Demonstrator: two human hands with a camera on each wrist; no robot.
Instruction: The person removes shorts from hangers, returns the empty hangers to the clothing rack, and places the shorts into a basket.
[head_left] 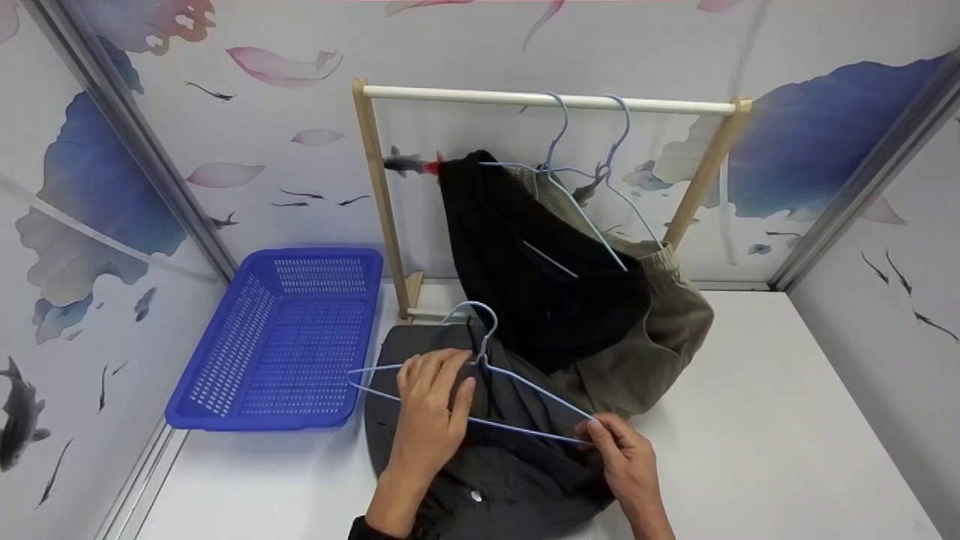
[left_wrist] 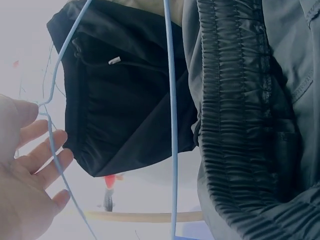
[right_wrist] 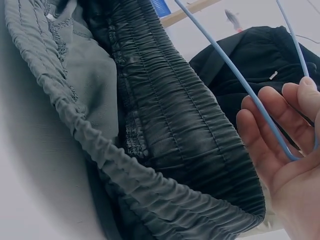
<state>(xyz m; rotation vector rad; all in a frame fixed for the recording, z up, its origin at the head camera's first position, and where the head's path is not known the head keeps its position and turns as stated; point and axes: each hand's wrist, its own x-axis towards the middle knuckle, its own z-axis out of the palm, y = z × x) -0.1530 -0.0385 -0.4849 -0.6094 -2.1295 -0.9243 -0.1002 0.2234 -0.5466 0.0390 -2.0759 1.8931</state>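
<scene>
A pale blue hanger (head_left: 528, 430) lies between two hands, just above a pair of dark grey trousers (head_left: 517, 491) at the near middle of the surface (head_left: 780, 420). Its long axis runs left to right, the right end dipping nearer the person, and its hook points to the far side. The elastic waistband (right_wrist: 192, 125) of the trousers sits below the hanger, its opening turned up towards the hands, and runs roughly along the hanger's bottom bar; the wrist views show a gap between bar and band. That relation, bar over opening, seems to be what the coming move turns on.

The right hand (head_left: 626, 459) grasps the hanger's right corner between thumb and fingers and appears nearer the waistband. The left hand (head_left: 431, 401) lightly holds the left shoulder wire close to the neck; neither hand seems to grip the cloth.

To the left stands a blue basket (head_left: 196, 352). On the far side, a rack rail (head_left: 465, 96) carries a black garment (head_left: 536, 307) and, further right, a khaki one (head_left: 679, 311), each on a hanger.
</scene>
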